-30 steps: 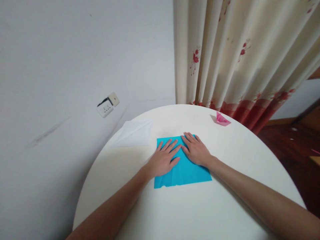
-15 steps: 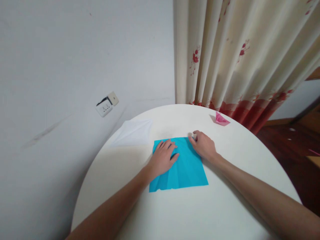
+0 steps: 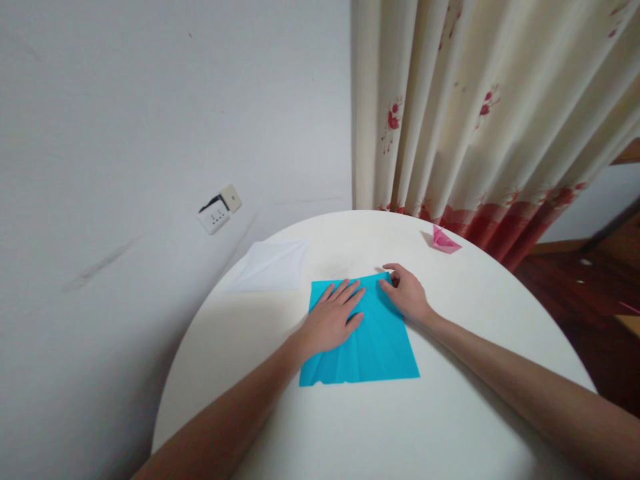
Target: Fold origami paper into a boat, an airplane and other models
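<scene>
A square sheet of blue paper (image 3: 385,347) with fan-like creases lies on the white round table. My left hand (image 3: 333,321) rests flat on its left half, fingers spread. At the upper right corner my right hand (image 3: 406,292) holds the sheet's edge between thumb and curled fingers, with the index finger stretched out. That corner looks slightly raised. Part of the sheet is hidden under both hands.
A folded white sheet (image 3: 273,265) lies at the table's back left. Toward the back right edge sits a small pink folded-paper piece (image 3: 445,241). The wall with a socket (image 3: 214,217) and a flowered curtain (image 3: 450,133) border the table (image 3: 360,433).
My left hand has shifted slightly and its fingers are spread wider. My right hand has closed on the blue paper's upper right corner, which now shows between the fingers.
</scene>
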`<state>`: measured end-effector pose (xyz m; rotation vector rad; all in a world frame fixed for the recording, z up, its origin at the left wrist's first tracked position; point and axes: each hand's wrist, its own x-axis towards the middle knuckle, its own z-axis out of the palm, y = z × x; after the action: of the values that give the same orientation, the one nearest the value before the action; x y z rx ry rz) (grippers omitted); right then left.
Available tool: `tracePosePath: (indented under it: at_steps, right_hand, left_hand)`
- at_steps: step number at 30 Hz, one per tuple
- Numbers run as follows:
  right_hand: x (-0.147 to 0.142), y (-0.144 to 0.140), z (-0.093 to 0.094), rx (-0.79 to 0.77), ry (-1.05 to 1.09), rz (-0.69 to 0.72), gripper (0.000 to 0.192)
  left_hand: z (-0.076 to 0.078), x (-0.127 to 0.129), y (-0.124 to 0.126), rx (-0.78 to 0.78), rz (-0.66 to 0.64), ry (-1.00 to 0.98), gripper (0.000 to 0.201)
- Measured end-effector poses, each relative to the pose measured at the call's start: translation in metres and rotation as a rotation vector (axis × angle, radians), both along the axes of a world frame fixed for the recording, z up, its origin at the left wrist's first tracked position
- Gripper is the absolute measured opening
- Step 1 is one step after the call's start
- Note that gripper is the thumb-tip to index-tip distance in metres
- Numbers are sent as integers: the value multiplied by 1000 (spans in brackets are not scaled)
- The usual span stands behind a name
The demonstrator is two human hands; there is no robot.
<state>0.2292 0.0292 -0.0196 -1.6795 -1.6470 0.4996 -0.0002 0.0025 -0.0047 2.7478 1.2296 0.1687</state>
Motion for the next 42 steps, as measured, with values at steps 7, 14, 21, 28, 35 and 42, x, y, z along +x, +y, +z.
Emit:
tracePosePath:
  at_steps: [7,14,21,28,35,42]
  right_hand:
    - [4,2,-7,65,77,52,47]
    - [5,4,-11,45,126,99,51]
    - [5,-3,1,174,128,305,26]
    - [-3,-18,7,269,-160,645,60]
    - [-5,-29,17,219,-384,773,45]
    - [-7,-24,11,218,-256,588,35]
  left_hand:
    - [-2,3,-2,-5,30,-49,62]
    - [-4,6,-1,17,102,-82,60]
    - [-3,6,3,-1,184,-137,55]
    - [-11,1,9,22,226,-184,53]
    - [-11,0,10,37,245,-170,55]
    - [-3,0,-1,5,155,-15,59]
